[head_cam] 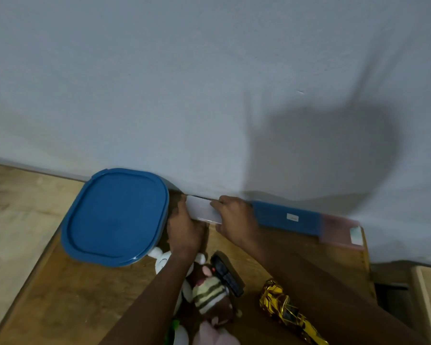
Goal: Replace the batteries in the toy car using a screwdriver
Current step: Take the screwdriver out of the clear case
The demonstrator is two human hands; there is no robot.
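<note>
Fetching: both hands grasp small white box [204, 212] at wall edge of counter [60, 295]
Left hand [184, 229]: clasps left end
Right hand [235, 217]: pinches right end
Technique: lift level, clear of blue lid [115, 215]

A lidded container [115, 216] sits on the table [60, 295] at its far left, against the wall [209, 83]. Just right of it, between the left hand [184, 230] and right hand [234, 217], a small flat box [203, 210] lies at the wall's foot. Further right along the wall lies a long case [289, 217]. Nearer the person, stuffed toys [209, 292] are heaped beside the left forearm, a remote [228, 273] resting against them (partly on top). To their right lies a toy car [284, 305].
</note>
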